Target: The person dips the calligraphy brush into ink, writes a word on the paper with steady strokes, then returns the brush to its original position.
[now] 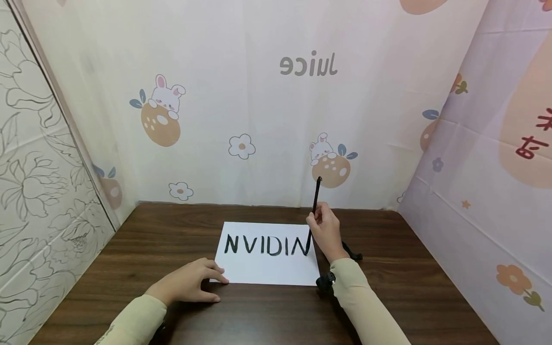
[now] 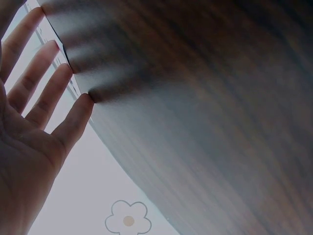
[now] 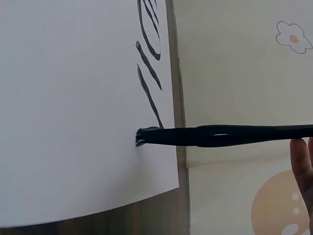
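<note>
A white sheet of paper (image 1: 265,270) lies on the brown table, with black painted letters (image 1: 267,245) reading NVIDI and a slanted stroke after them. My right hand (image 1: 326,231) pinches a black paintbrush (image 1: 316,194) by its handle, held nearly upright. In the right wrist view, the dark bristles (image 3: 140,137) meet the paper at the foot of the final letter. On the other side, my left hand (image 1: 191,280) rests at the sheet's lower left corner, its fingers extended onto the edge. The left wrist view shows those fingers (image 2: 73,120) spread and straight.
The wooden table (image 1: 151,235) reaches back to a printed curtain (image 1: 267,105) with rabbits and flowers. More printed cloth (image 1: 487,206) hangs along the right side, and a floral panel (image 1: 39,191) stands at left. A black strap (image 1: 352,253) shows by the right wrist.
</note>
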Demonstrator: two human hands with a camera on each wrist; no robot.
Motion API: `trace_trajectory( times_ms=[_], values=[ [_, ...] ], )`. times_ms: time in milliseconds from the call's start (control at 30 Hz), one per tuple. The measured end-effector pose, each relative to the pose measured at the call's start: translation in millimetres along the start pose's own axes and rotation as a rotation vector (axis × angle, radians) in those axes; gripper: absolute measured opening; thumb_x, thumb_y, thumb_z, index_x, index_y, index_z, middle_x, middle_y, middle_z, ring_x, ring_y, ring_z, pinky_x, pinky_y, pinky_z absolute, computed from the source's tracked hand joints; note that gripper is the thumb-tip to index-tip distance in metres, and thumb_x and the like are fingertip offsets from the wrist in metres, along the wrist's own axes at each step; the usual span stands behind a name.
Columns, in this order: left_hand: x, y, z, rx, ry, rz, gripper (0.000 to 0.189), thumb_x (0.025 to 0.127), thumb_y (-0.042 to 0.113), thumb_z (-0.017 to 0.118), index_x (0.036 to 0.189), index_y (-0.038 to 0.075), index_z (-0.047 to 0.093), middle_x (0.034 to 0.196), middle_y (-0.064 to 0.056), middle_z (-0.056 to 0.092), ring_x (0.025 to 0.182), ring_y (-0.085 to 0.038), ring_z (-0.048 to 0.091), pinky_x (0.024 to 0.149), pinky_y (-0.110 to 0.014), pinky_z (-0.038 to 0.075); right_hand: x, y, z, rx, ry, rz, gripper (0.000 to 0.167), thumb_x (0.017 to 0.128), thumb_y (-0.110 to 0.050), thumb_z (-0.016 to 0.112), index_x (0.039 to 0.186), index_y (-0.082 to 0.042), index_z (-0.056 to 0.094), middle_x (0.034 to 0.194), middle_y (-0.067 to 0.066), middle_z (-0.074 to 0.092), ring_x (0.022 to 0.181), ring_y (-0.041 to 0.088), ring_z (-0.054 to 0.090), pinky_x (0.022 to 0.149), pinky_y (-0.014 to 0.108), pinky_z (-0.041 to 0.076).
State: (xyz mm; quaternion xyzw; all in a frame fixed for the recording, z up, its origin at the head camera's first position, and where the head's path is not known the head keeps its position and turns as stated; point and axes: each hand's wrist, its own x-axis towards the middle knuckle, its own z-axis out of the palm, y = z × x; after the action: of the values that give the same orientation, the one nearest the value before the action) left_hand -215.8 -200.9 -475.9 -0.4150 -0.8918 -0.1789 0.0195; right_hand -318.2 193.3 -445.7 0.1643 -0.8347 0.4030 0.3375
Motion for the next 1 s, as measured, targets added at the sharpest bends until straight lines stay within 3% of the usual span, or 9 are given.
trace_trajectory(
  times_ms=[300,1000],
  values=[
    [0.7,0.5,-0.6,-0.012,-0.033,-0.042,0.032,0.087,0.046,0.077,0.116,0.031,0.074,0.124,0.003,0.064,0.116,-0.022,0.058,0.097,-0.046,0.049,5.8,-6,3,0.016,0.062,-0.054,0.013,0.093,-0.003,0.060,0.106,-0.005,0.057,0.083,0.004,0.057,0.068,0.015,0.051,0.056,0.030,0.045],
    [1.3,-2.3,1.6,-0.011,-0.040,-0.048,0.032,0.087,0.048,0.076,0.116,0.033,0.074,0.124,0.006,0.063,0.116,-0.020,0.057,0.098,-0.044,0.049,3.6,-6,15,0.038,0.021,-0.010,0.015,0.096,-0.005,0.060,0.110,-0.005,0.056,0.088,0.004,0.057,0.075,0.014,0.054,0.061,0.030,0.049]
  ],
)
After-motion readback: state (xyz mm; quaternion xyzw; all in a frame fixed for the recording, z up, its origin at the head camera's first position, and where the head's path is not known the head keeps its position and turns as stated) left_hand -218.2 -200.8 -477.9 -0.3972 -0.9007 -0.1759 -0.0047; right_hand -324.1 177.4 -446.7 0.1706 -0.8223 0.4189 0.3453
